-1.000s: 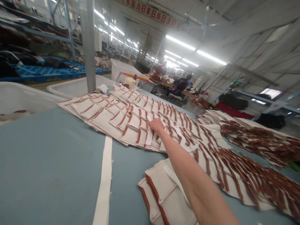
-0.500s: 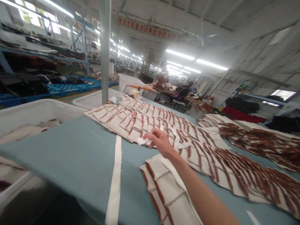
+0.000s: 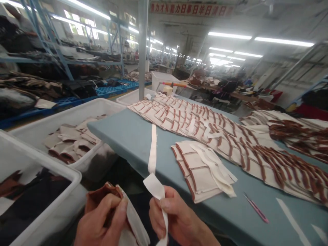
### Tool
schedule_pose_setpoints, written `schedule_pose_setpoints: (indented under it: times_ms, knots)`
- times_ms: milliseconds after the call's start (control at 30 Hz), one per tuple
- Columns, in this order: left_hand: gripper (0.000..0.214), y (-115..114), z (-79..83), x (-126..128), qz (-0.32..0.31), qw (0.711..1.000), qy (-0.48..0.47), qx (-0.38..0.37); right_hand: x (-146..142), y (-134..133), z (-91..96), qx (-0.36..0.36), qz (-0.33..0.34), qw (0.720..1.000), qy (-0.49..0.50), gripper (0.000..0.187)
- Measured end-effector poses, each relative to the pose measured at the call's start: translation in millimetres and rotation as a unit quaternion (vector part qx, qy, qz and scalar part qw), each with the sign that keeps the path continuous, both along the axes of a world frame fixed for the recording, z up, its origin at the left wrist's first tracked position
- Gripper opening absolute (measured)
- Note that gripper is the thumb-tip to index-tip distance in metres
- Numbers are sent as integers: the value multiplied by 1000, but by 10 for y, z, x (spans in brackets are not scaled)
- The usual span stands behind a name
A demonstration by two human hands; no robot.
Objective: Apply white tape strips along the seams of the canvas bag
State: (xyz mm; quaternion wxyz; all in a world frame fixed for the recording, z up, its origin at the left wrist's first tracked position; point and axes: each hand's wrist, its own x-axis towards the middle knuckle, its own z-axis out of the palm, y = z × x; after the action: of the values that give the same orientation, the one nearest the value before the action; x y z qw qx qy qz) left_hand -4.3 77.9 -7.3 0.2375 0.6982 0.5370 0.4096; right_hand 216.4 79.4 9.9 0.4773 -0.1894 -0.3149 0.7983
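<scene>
Low at the front, my left hand (image 3: 102,220) grips the edge of a cream and brown fabric piece (image 3: 133,218), whose brown side is folded open. Beside it my right hand (image 3: 174,215) pinches a white strip (image 3: 155,186) between thumb and fingers; its lower end hangs below the hand. Just beyond, another long white strip (image 3: 153,147) lies over the table edge. To the right of my right hand rests a small stack of cream pieces with brown edges (image 3: 197,171), with loose white strips (image 3: 215,164) on top.
Overlapping rows of cream and brown pieces (image 3: 205,123) cover the far side of the blue-green table (image 3: 123,136). Pink-handled snips or a similar slim tool (image 3: 256,208) lie at the right. White bins (image 3: 74,174) holding fabric stand left, near a metal post (image 3: 142,51).
My right hand has come back from the rows to the near table edge and now holds a white strip. My left hand has come into view with a fabric piece. The view has turned left.
</scene>
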Motion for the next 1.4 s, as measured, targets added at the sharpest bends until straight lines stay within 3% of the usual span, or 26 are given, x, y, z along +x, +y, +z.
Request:
schedule_pose_setpoints:
  times_ms: [100,200,300,400,467,533,633,733,833,900,1000,1100,1267,1400]
  knots:
    - [50,-89,89,83,-46,998,-31,-23,-41,-147,-72,-11,25,1000,-1,42]
    - [52,-230,183,171,-22,991,-88,-93,1,-240,-63,-19,25,999,-18,43]
    - [42,-321,251,224,7,963,-193,-188,49,-300,-29,-27,25,998,-46,46]
    - [54,-329,288,241,-65,931,-252,-255,52,-336,-32,-37,58,995,-77,52]
    - [50,-319,306,245,-105,929,-246,-256,46,-345,-43,-44,78,991,-104,57]
    - [45,-316,321,243,-96,941,-230,-230,62,-336,-32,-47,93,984,-145,62]
    - [36,-320,337,219,-109,971,-169,-128,152,-287,54,-38,113,971,-207,66]
    - [23,-311,349,183,-145,987,-69,4,274,-229,186,41,37,946,-321,59]
    - [22,-302,363,172,-138,988,1,67,321,-210,274,174,-74,890,-414,52]
    - [22,-308,366,182,-150,985,17,85,290,-220,279,255,-111,865,-418,52]
    - [18,-324,356,203,-162,982,-2,100,185,-242,219,359,-157,835,-386,32]
    - [21,-324,354,216,-130,988,-54,66,70,-259,140,353,-175,837,-380,13]
    - [40,-339,414,186,-128,986,-87,-66,-105,-293,93,253,-182,866,-391,20]
    - [52,-380,433,133,-91,979,-116,-138,-204,-305,115,265,-200,841,-427,23]
